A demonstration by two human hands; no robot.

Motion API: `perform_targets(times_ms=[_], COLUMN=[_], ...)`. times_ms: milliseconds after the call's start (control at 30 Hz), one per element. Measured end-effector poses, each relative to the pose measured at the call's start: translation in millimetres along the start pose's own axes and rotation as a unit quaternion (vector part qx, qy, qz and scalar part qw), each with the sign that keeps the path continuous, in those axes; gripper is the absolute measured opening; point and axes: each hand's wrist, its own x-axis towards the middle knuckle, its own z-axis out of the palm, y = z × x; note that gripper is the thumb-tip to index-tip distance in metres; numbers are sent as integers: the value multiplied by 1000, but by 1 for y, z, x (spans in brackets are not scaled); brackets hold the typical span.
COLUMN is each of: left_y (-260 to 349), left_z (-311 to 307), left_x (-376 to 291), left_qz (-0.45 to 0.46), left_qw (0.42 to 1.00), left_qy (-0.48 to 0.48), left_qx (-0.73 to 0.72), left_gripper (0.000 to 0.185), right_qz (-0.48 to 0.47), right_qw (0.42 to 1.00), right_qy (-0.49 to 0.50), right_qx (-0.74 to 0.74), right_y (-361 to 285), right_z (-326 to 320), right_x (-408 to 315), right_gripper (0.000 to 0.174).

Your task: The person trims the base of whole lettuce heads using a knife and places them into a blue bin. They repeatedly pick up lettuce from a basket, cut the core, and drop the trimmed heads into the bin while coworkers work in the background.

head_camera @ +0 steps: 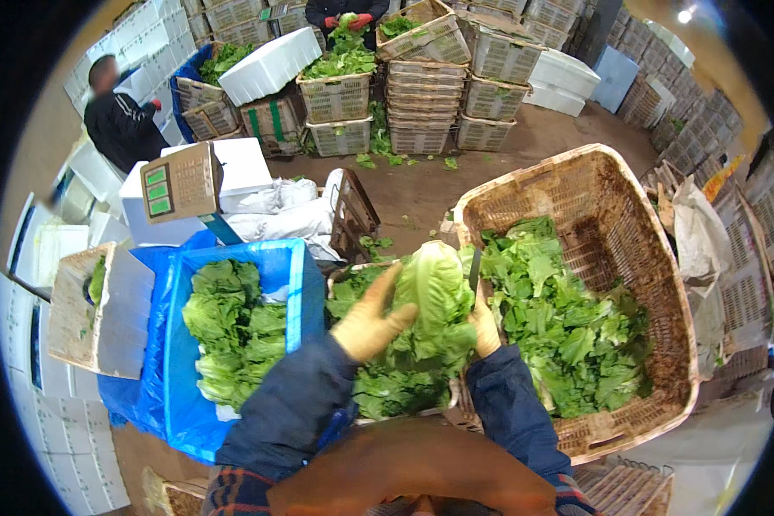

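In the middle, a head of romaine-type lettuce (433, 290) stands upright between my gloved hands. My left hand (371, 319) is at its left side, thumb and fingers spread against the leaves. My right hand (484, 326) closes on the handle of a knife (475, 269), its dark blade pointing up beside the lettuce. Below lies a crate of leafy lettuce (393, 390). To the left, a blue-lined box (295, 303) holds several lettuce heads (232, 329). On the right, a large dirty plastic basket (674, 290) contains loose green leaves (567, 335).
Beyond the blue-lined box are a scale (180, 184) and white bags (284, 216). A foam box (126, 309) stands at far left. Stacked crates (426, 106) line the back, where one person (126, 119) stands left and another (347, 16) handles lettuce.
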Motion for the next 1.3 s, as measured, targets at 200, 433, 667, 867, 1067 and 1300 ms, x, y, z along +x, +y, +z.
perform_targets(times_ms=[200, 433, 667, 867, 1067, 1300], left_y=[-18, -155, -230, -344, -414, -458], left_z=[-70, 9, -114, -217, -229, -331], left_x=[-57, -176, -256, -163, -134, -206], left_qz=[-45, -176, -216, -372, -431, -303], left_qw=[990, 813, 622, 562, 625, 853], left_qy=[78, 454, 753, 738, 651, 401], left_qx=[111, -319, 2, 32, -3, 145], left_gripper=[120, 87, 74, 97, 98, 82], right_qz=[192, 320, 101, 81, 192, 107], right_qw=[956, 892, 942, 880, 862, 837], right_qy=[-85, -203, -127, -115, -91, -66], right_qx=[204, -245, -293, -453, -459, -533], right_y=[51, 157, 194, 197, 168, 65], right_z=[1, 159, 260, 204, 174, 110], right_x=[14, 48, 94, 74, 32, -17], right_gripper=[60, 58, 56, 45, 46, 60])
